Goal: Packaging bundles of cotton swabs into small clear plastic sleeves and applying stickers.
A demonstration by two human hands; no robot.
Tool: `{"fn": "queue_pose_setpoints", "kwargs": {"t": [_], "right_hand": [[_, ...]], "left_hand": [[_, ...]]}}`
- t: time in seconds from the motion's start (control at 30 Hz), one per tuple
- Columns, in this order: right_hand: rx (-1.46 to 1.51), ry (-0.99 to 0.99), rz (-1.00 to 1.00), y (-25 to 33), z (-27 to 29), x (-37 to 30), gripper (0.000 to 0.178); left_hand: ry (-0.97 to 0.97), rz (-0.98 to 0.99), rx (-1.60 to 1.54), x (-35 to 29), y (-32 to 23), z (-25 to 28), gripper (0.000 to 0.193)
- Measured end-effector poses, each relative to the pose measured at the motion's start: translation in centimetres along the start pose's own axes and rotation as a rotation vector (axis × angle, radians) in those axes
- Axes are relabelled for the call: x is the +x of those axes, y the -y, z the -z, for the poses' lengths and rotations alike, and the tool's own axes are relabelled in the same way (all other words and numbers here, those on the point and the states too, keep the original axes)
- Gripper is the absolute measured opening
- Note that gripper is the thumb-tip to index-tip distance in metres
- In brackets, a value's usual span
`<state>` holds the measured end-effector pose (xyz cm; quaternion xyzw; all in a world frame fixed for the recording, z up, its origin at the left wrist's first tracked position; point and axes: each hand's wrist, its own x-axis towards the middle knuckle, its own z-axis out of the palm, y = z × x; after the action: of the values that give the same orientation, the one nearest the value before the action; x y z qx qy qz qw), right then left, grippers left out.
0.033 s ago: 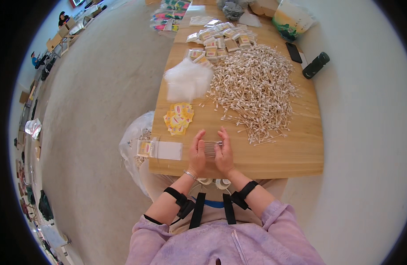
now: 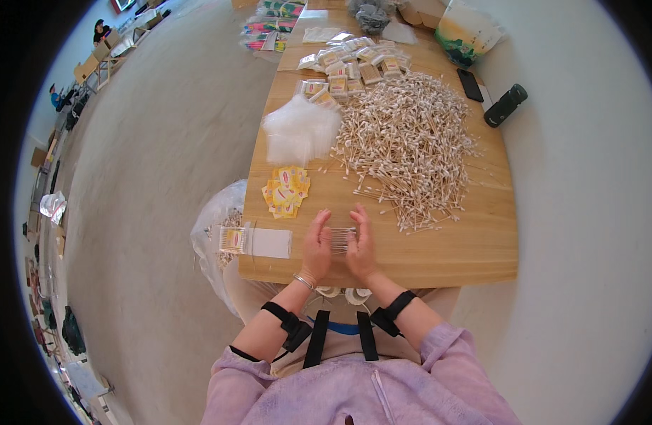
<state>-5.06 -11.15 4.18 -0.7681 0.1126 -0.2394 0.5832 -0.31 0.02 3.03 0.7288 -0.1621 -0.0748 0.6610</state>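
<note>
Near the table's front edge, a small bundle of cotton swabs (image 2: pixel 341 241) lies crosswise between my two hands. My left hand (image 2: pixel 316 246) cups the bundle's left end and my right hand (image 2: pixel 361 249) its right end, palms facing each other. Their fingers point away from me, and the swabs' tips are partly hidden by them. A large heap of loose cotton swabs (image 2: pixel 411 149) spreads beyond my right hand. Yellow printed cards (image 2: pixel 286 191) lie in a loose pile ahead of my left hand. Left of that hand are a white flat card (image 2: pixel 272 243) and a clear pack of swabs (image 2: pixel 233 240).
Clear plastic bags (image 2: pixel 301 131) are stacked beyond the cards on the wooden table (image 2: pixel 453 258). Several filled swab packs (image 2: pixel 338 83) lie farther back. A black phone (image 2: pixel 470 85) and a dark bottle (image 2: pixel 506 105) are by the right wall. A plastic sack (image 2: pixel 207 219) hangs beside the table's left edge.
My right hand has shifted very slightly to the right, showing a little more of the bundle between my palms. Everything else looks the same.
</note>
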Motion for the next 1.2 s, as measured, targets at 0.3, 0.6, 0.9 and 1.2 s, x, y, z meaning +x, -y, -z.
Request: {"fn": "queue_pose_setpoints", "kwargs": {"t": [0.3,0.6,0.9,1.2], "right_hand": [[-1.127,0.022,0.331,-1.6,9.2,5.5,0.014],[-0.868,0.259,0.374,-0.9,1.5,4.3,0.009],[-0.332,0.053,0.092,-1.7,2.0,2.0,0.014],[0.107,-0.010,-0.072,-1.2,-0.6,0.7,0.040]], "left_hand": [[0.338,-0.290,0.641,-0.5,-2.8,1.2,0.073],[0.066,-0.123,0.322,-1.1,-1.3,0.9,0.060],[-0.180,0.144,-0.240,-0.2,-0.4,0.5,0.037],[-0.037,0.137,-0.336,-0.1,-0.4,0.2,0.051]]}}
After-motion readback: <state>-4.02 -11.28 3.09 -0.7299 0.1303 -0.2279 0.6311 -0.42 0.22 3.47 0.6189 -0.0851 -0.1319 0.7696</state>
